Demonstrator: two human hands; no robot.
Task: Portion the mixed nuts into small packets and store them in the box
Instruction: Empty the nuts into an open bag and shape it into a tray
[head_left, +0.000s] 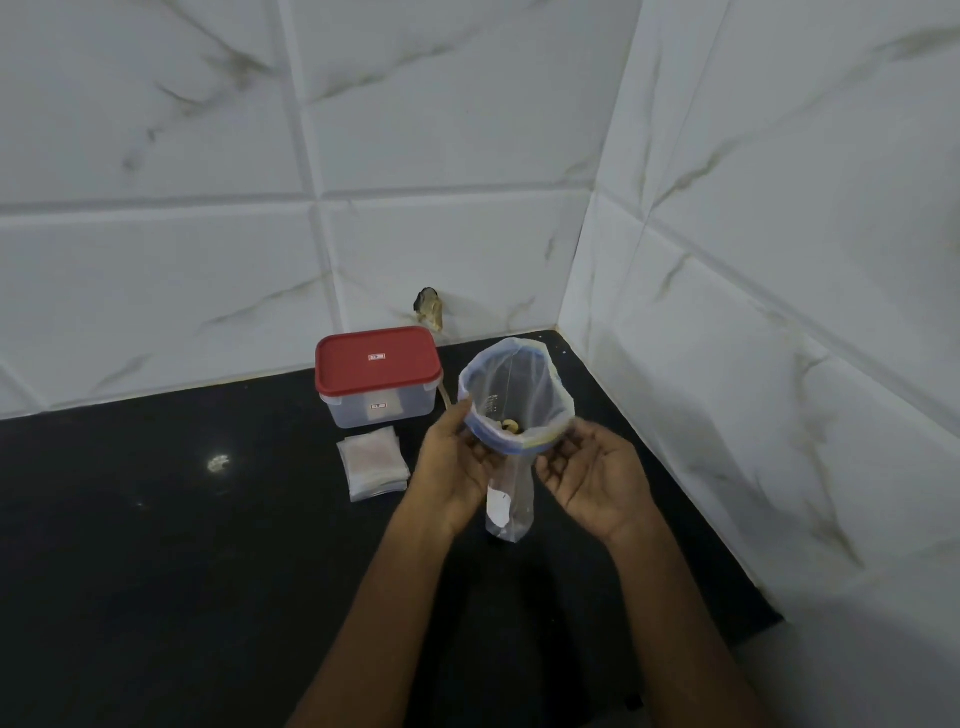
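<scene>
Facing a corner of white, grey-veined wall tiles (156, 286), you are working over a black countertop (156, 545) that is running back to meet them. A clear plastic box (378, 408) is standing on the counter against the back wall, and its red lid (376, 366) is sitting closed on top.

Just to the right of the box and nearer to you, you are holding up a clear zip bag (511, 382) with a blue-edged mouth. The mouth is being stretched into a wide round opening that is tipping toward your face, while the rest of the bag is hanging down between your wrists, above the counter.

Your left hand (457, 467), on the box side of the bag, is gripping the rim with its thumb over the edge and its fingers curling beneath. Your right hand (592, 483), on the far side from the box, is cupping palm-up, with its curled fingertips holding the opposite rim.

Directly in front of the box, a stack of small clear packets (373, 461) is lying flat on the counter, near your left hand but apart from it.

A few pale nuts (510, 426) are showing inside the bag, low at its near edge.

Behind the box's right corner, a small dark hole (430, 307) is gaping in the wall.
</scene>
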